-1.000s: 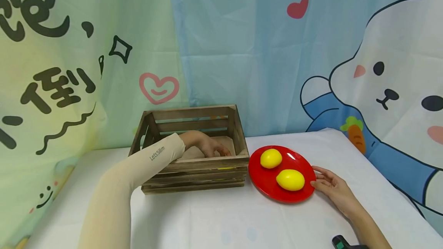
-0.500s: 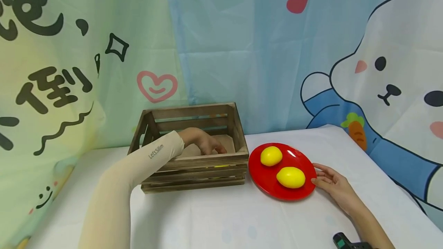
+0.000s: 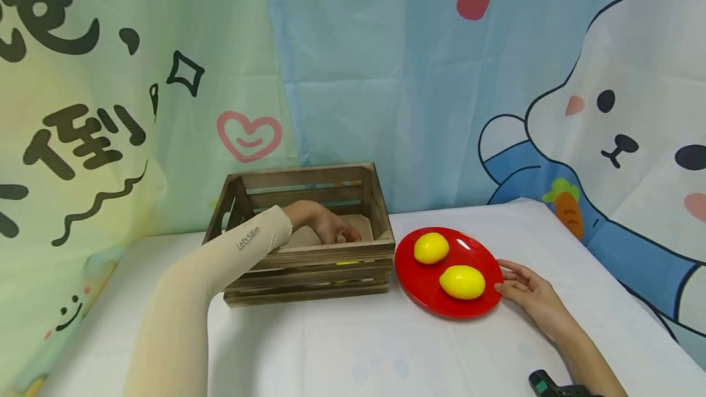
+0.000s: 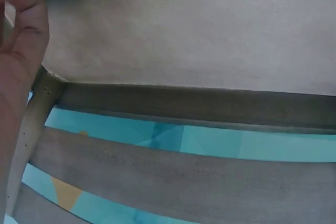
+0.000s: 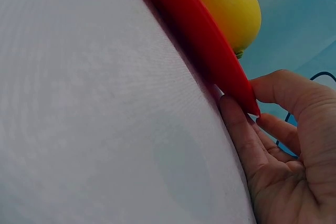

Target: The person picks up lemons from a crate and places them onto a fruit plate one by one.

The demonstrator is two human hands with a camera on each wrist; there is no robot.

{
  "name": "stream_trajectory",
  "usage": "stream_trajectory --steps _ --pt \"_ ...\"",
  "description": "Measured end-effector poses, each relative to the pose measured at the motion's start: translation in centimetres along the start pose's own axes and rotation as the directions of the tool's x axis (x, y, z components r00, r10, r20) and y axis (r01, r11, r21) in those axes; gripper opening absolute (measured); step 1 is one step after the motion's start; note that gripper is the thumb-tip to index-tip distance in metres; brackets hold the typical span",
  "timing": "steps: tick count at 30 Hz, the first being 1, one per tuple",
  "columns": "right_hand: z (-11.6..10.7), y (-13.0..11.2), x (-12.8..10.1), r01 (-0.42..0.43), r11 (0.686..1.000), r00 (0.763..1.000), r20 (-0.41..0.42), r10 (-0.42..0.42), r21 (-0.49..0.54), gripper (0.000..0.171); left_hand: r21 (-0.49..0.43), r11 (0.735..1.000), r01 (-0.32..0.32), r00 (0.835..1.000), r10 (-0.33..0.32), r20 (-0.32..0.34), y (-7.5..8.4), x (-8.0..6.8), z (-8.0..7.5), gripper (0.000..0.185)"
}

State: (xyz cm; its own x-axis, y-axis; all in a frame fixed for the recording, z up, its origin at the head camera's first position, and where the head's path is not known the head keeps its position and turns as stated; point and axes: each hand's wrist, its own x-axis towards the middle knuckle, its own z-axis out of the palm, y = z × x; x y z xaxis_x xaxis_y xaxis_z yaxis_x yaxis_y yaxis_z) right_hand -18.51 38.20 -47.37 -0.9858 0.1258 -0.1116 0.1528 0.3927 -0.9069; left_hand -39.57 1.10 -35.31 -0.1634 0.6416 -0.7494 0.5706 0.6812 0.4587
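Observation:
My left hand [image 3: 328, 224] reaches down into a wooden slatted crate [image 3: 309, 256]. Its fingers and thumb are curled at a mostly hidden lemon, of which only slivers of yellow show: one through the crate's front slats, one at the top left corner of the left wrist view. Right of the crate lies a red plate [image 3: 410, 290] bearing two yellow lemons [image 3: 462, 282] [image 3: 431, 248]. At the plate's right edge my right hand [image 3: 534, 299] pinches the rim, thumb [image 5: 273, 86] on the upper side and fingers [image 5: 239, 124] underneath, low against the white cloth.
A white cloth [image 3: 309, 354] covers the table. A printed curtain [image 3: 353, 78] hangs close behind the crate. Beige lining [image 4: 199, 30] covers the crate's floor. A black device [image 3: 551, 385] is at the right wrist.
Inside the crate my left hand has shifted slightly left, and the yellow seen between the slats has shifted with it. The right hand stays at the plate's rim. The head view has tilted slightly.

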Motion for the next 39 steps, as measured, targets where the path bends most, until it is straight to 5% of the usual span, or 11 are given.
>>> stream_trajectory --steps 11,22,28,39 --pt "-0.1 0.2 0.0 -0.014 1.0 1.0 -0.001 0.013 -0.021 0.071 -0.01 1.0 -0.004 1.0 0.004 -0.004 -0.1 0.2 0.1 0.066" --pt "-0.3 0.1 0.0 -0.01 1.0 1.0 -0.006 0.01 -0.011 0.073 -0.088 0.996 0.022 1.0 -0.021 0.012 0.2 0.0 -0.3 0.072" --pt "-0.1 0.1 0.0 -0.014 1.0 1.0 -0.005 0.014 -0.008 0.072 -0.127 0.992 -0.002 0.999 -0.002 -0.035 -0.3 -0.5 -0.6 0.054" --pt "-0.1 0.0 -0.1 0.006 1.0 1.0 -0.003 -0.006 -0.005 0.07 -0.169 0.985 0.033 0.992 -0.052 -0.111 -0.8 -1.0 -1.0 0.055"
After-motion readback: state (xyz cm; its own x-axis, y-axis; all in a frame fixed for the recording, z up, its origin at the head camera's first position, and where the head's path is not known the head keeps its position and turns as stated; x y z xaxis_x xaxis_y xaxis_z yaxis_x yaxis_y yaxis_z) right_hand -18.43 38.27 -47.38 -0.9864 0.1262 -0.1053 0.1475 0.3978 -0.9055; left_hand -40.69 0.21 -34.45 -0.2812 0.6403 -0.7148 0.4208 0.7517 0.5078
